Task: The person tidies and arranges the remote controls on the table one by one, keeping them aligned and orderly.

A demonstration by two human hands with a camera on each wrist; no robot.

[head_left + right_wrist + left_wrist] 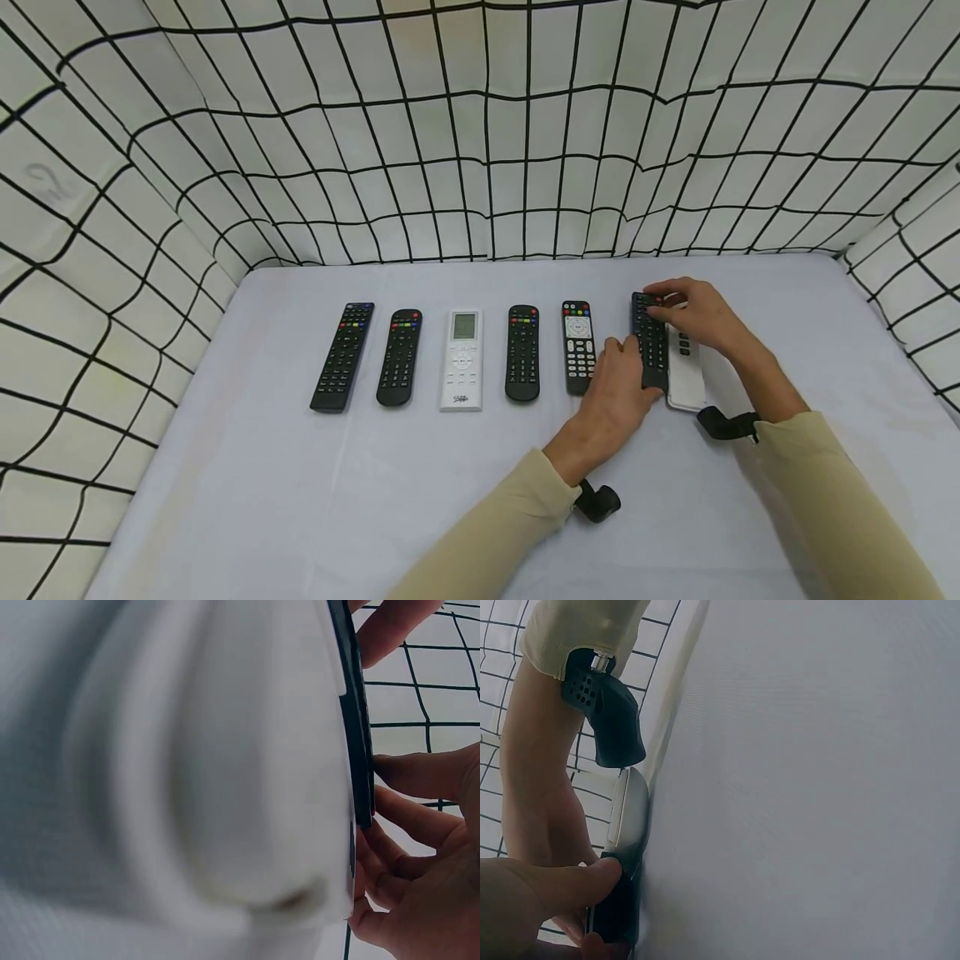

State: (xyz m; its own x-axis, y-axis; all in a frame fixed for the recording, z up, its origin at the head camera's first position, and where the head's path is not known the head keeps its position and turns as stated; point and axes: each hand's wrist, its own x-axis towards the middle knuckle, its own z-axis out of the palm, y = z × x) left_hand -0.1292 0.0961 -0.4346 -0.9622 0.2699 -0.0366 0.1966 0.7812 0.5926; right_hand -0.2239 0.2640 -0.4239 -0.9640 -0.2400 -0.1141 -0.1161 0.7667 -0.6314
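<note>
A black remote control [651, 350] lies just left of a white remote control [685, 383] at the right end of a row. My left hand [611, 400] grips the black remote near its lower end, its thumb at the bottom edge. At the top end my right hand [697, 315] pinches the same remote, its wrist passing over the white one. In the left wrist view the left thumb presses on the black remote [619, 911]. The right wrist view has the white remote [247, 750] large and blurred beside the black remote [358, 750].
Leftward in the row lie a black-and-white remote [577, 346], a black remote [522, 354], a white remote with a screen [462, 358], another black remote [399, 358] and a long black remote [342, 358]. Black-gridded white netting [487, 133] borders the white table [375, 500].
</note>
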